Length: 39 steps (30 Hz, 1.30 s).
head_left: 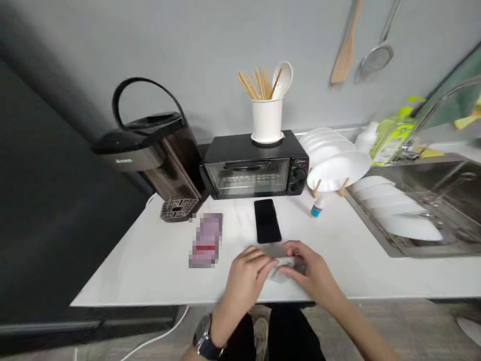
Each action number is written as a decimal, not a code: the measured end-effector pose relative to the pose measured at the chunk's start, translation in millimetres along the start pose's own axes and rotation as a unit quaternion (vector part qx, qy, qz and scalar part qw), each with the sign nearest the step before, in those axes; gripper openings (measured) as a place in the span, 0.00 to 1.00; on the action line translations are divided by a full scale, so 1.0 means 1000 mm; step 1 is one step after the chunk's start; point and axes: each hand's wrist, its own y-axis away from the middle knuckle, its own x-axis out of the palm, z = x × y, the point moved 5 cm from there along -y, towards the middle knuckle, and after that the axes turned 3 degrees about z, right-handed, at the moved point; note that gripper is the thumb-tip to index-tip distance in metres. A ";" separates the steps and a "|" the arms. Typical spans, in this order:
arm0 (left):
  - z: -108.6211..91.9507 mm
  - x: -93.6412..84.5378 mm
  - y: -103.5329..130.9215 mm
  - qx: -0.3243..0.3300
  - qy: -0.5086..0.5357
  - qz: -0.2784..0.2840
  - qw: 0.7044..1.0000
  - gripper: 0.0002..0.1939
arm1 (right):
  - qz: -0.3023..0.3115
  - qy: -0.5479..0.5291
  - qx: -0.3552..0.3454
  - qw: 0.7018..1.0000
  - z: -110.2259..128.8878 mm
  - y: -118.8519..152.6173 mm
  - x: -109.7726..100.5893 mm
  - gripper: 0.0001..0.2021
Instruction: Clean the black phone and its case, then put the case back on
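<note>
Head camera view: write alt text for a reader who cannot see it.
A person's left hand and right hand hold a small greyish, partly hidden item over a white countertop; beyond them are a flat black smartphone and a glass-fronted black toaster oven, with round white plates beside it.

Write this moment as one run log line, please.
left hand: holds small grey item; right hand: touches same item; phone: flat before toaster oven

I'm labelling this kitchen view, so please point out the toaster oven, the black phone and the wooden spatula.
Toaster oven (252, 179): head view, glass door.
Black phone (267, 221): head view, screen.
Wooden spatula (343, 59): head view, blade.
</note>
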 end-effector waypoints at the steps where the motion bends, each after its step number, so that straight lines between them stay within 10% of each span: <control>1: 0.005 -0.003 -0.001 -0.017 -0.012 -0.013 1.000 0.19 | -0.003 0.007 0.013 1.000 -0.003 -0.003 -0.001 0.14; 12: 0.023 -0.011 -0.015 -0.102 0.065 0.021 0.992 0.07 | 0.025 -0.022 0.056 0.998 0.007 -0.026 -0.013 0.14; 39: 0.008 -0.041 -0.044 0.024 0.039 0.009 0.999 0.07 | -0.058 0.020 -0.055 0.997 0.034 -0.039 -0.030 0.12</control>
